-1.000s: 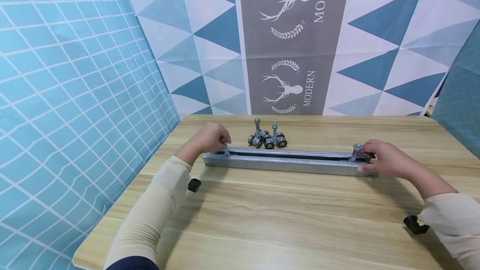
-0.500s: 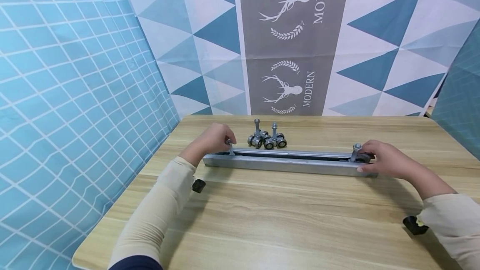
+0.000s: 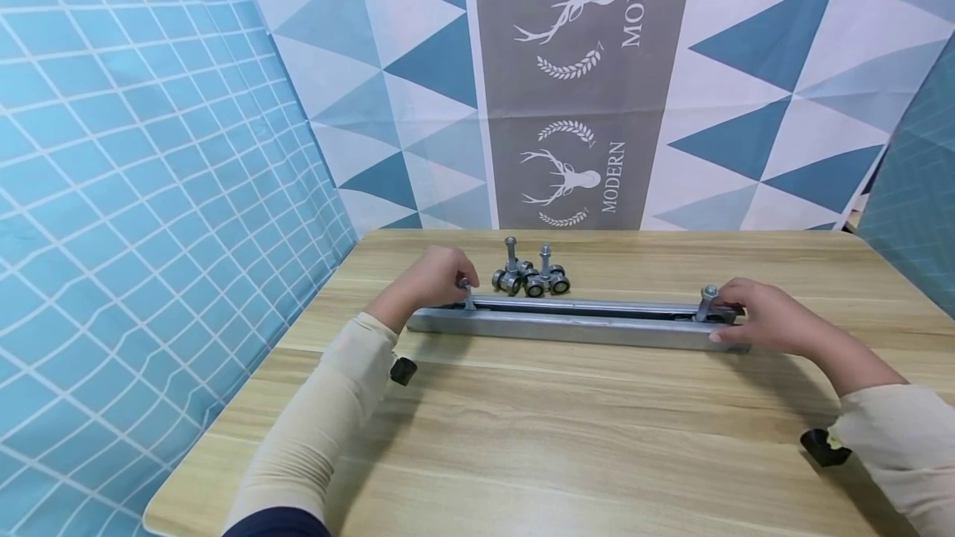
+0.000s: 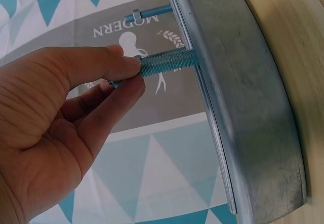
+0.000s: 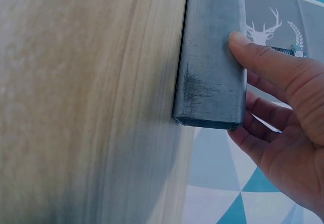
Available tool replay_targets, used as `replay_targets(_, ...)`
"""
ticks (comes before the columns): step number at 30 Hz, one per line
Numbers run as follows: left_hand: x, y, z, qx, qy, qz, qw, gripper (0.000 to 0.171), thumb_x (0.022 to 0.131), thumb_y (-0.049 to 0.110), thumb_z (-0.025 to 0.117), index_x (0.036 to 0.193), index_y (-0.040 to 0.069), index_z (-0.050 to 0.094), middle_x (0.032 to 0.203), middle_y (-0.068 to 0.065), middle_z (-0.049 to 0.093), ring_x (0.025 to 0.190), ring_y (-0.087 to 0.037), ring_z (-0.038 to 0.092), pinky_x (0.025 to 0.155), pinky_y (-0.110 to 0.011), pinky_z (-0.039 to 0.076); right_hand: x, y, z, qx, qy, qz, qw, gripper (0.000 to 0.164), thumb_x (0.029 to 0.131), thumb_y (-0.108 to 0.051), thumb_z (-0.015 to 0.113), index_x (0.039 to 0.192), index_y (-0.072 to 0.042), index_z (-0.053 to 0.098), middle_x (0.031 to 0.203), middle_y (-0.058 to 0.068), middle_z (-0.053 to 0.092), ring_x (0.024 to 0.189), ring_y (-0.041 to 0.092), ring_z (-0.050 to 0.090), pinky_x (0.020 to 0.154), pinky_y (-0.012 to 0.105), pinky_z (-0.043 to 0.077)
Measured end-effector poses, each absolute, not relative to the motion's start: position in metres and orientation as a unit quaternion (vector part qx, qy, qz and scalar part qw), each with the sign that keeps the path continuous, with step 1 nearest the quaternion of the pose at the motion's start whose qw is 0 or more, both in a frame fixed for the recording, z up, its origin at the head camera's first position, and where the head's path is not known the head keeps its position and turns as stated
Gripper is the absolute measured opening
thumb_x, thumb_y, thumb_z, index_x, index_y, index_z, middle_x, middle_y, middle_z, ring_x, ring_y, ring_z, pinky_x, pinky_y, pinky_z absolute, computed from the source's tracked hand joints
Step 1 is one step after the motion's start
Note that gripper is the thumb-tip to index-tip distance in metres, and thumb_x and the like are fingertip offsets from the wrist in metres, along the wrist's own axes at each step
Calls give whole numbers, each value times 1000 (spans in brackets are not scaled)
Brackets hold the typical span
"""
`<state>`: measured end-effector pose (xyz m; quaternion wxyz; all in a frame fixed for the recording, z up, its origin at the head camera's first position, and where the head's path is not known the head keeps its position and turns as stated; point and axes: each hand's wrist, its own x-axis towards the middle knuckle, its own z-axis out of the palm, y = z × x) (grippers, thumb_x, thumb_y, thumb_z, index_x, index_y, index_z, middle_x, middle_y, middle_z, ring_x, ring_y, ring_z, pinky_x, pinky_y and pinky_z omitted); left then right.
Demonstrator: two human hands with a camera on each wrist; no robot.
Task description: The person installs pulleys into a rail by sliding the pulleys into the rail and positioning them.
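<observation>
A metal channel track (image 3: 567, 328) lies across the wooden table with its slot upward. Near its left end, my left hand (image 3: 442, 274) pinches the top of a threaded bolt (image 4: 169, 62) between thumb and fingers; the bolt stands up out of the slot, and whatever carries it inside is hidden. At the other end my right hand (image 3: 768, 317) grips the track, its thumb on the near wall and the fingers around the far side and end. A second upright bolt with a nut (image 3: 707, 302) rises from the slot close to those right fingers.
Behind the track, two four-wheeled roller trolleys with upright bolts (image 3: 511, 268) stand side by side on the table (image 3: 567, 437). A tiled-pattern blue cloth (image 3: 134, 189) hangs along the left edge, and a patterned cloth (image 3: 403, 65) hangs at the back.
The left hand has slid the pinched bolt a short way to the right along the slot. My right hand and the two trolleys have stayed in place.
</observation>
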<state>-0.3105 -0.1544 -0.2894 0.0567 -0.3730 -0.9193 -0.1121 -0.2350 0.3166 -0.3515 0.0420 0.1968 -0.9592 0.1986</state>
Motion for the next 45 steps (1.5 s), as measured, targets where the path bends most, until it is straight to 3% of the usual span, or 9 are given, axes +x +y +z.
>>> replay_targets(33,-309,-121,-292,-385,-915,-111,48,21,78,-5,66,87,9,78,87,0,71,70,-9,59,65,-24,50,-234,316,-353,192,-960,199,42,51,76,-22,82,112,10,64,114,27,59,100,42,59,78,55,50)
replay_targets(45,-309,-109,-295,-407,-904,-106,72,22,76,-6,66,85,9,78,84,0,70,71,-11,58,64,-24,48,-235,318,-353,196,-959,198,43,52,76,-24,83,111,9,65,113,27,59,99,43,59,77,54,50)
